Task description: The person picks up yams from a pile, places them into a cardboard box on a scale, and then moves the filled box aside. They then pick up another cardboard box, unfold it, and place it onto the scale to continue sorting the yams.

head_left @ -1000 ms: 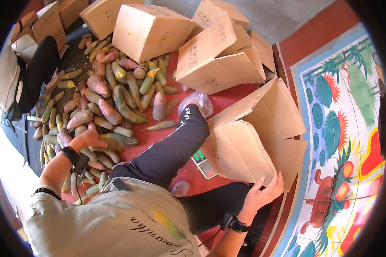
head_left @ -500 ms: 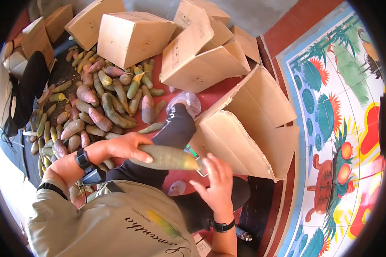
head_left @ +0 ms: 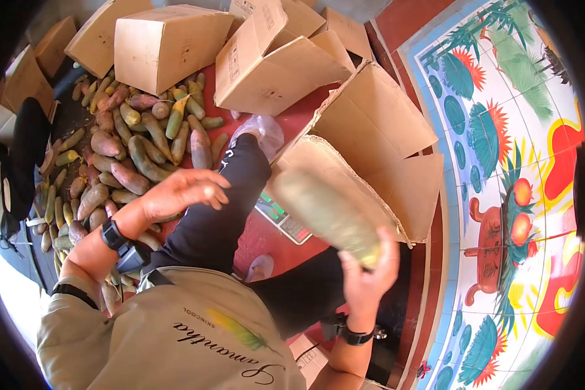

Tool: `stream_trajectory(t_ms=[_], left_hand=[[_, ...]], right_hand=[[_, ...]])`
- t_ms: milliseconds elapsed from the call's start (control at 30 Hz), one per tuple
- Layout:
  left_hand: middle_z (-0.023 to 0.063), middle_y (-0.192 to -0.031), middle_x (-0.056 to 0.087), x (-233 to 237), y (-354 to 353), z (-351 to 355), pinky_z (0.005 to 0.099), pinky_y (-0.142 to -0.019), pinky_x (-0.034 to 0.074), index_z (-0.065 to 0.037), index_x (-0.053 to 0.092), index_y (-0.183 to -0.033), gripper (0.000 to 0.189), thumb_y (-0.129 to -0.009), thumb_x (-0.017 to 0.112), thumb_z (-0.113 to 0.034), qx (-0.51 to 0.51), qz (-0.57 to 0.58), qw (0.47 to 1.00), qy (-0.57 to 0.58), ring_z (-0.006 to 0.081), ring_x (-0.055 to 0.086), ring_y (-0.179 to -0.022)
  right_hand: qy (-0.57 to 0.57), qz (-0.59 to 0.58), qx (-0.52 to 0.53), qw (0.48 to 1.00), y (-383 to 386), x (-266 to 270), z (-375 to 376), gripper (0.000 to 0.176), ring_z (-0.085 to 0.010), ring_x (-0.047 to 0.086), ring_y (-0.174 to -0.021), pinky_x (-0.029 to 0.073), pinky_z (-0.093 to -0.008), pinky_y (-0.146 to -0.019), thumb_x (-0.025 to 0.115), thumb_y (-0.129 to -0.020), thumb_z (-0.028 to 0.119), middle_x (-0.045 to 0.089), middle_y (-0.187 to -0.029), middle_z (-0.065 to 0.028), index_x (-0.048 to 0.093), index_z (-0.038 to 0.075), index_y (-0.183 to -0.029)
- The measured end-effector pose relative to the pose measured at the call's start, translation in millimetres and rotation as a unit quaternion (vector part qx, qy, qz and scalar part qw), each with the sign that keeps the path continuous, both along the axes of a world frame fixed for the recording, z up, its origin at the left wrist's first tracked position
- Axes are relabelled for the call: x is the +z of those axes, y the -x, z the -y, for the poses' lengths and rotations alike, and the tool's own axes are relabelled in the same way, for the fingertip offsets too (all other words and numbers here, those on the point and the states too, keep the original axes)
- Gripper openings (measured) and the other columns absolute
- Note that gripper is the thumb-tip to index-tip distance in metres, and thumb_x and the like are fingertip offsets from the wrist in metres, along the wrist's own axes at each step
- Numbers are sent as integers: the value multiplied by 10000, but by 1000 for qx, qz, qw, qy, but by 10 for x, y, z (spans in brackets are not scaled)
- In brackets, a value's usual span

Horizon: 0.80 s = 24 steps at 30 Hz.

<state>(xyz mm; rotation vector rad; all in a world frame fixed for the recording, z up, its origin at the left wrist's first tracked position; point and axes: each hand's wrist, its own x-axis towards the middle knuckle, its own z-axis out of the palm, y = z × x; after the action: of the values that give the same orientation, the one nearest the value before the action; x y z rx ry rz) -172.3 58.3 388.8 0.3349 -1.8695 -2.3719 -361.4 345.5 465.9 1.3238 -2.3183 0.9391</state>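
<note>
My right hand [head_left: 373,263] grips a large green radish [head_left: 325,211] by its yellowish end. The radish is tilted, blurred by motion, and held in front of an open cardboard box [head_left: 344,172]. My left hand [head_left: 185,192] is held over the near side of the radish pile [head_left: 143,146], its fingers loosely bent and apart with nothing in them. Below the radish, a device with a green lit display [head_left: 283,220], like a digital scale, shows partly on the red floor.
Several cardboard boxes [head_left: 169,49] stand behind the pile. My bent leg [head_left: 224,195] and plastic-covered foot [head_left: 263,130] lie between the pile and the open box. A painted tile wall [head_left: 500,195] runs along the right.
The radish has passed from my left hand into my right, which has moved right and lower with it. My left hand has let go. The scale-like device has come more into view.
</note>
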Motion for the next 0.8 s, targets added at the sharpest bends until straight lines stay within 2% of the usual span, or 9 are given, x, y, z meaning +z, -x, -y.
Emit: stream_trajectory(t_ms=[133, 267, 400, 433, 533, 600, 667, 767, 800], left_hand=[[122, -971, 638, -242, -199, 173, 289, -807, 464, 16, 545, -1121, 425, -915, 545, -356, 67, 40, 996, 32, 166, 602, -884], [121, -963, 637, -614, -377, 277, 284, -770, 461, 12, 564, -1073, 431, -914, 532, -387, 145, 106, 982, 57, 176, 604, -848], [82, -883, 643, -1057, -545, 383, 276, -744, 459, -4, 572, -1051, 371, -927, 517, -349, 195, 182, 961, 71, 159, 604, -814], [82, -883, 643, -1190, -597, 410, 276, -744, 459, -4, 572, -1051, 371, -927, 517, -349, 195, 184, 961, 69, 159, 604, -814], [81, -860, 645, -1637, -773, 473, 276, -720, 470, 11, 591, -1019, 303, -918, 534, -270, 213, 249, 938, 112, 150, 603, -788], [65, -854, 653, -1922, -907, 483, 276, -729, 464, 7, 592, -966, 265, -914, 534, -246, 170, 252, 930, 205, 138, 596, -785], [73, -831, 651, -2123, -1023, 450, 285, -731, 466, 5, 610, -927, 231, -891, 560, -217, 184, 275, 924, 190, 145, 592, -776], [114, -845, 662, -2429, -1273, 424, 372, -739, 501, -102, 674, -955, 197, -826, 562, -199, 141, 373, 847, 352, 317, 634, -829], [114, -845, 662, -2643, -1390, 445, 372, -739, 501, -102, 674, -955, 197, -826, 562, -199, 149, 380, 843, 350, 317, 634, -829]], right_hand=[[113, -28, -155, 981, 317, 95, -51, 571, -299, 517, -1095, 393, -368, -943, 704, -744, 98, 518, -1202, -188, 464, -37, -1244], [105, 7, -182, 978, 594, 51, -2, 495, -299, 513, -1097, 392, -367, -940, 637, -810, 101, 512, -1220, -185, 456, -32, -1251], [84, 14, -165, 983, 776, -179, 71, 325, -263, 593, -926, 456, -336, -833, 544, -886, 100, 597, -1047, -170, 517, -24, -1185], [43, -37, -171, 984, 822, -219, 46, 209, -273, 606, -828, 473, -338, -759, 500, -911, 96, 616, -931, -160, 580, -20, -1065], [43, -42, -173, 983, 805, -290, 97, 186, -294, 595, -800, 470, -349, -730, 490, -916, 130, 613, -884, -161, 608, -11, -944], [29, -52, -171, 983, 809, -318, 82, 195, -308, 588, -825, 462, -368, -753, 496, -911, 144, 611, -904, -165, 605, -8, -965], [16, -59, -165, 984, 800, -355, 59, 207, -322, 581, -850, 454, -387, -777, 501, -905, 158, 609, -925, -168, 602, -5, -985], [-36, -111, -186, 976, 742, -354, 48, 272, -354, 526, -972, 403, -428, -855, 528, -876, 173, 572, -1036, -184, 569, 4, -1085], [-44, -120, -186, 974, 735, -370, 34, 280, -354, 518, -982, 402, -431, -857, 534, -868, 163, 567, -1044, -181, 568, 5, -1096]])
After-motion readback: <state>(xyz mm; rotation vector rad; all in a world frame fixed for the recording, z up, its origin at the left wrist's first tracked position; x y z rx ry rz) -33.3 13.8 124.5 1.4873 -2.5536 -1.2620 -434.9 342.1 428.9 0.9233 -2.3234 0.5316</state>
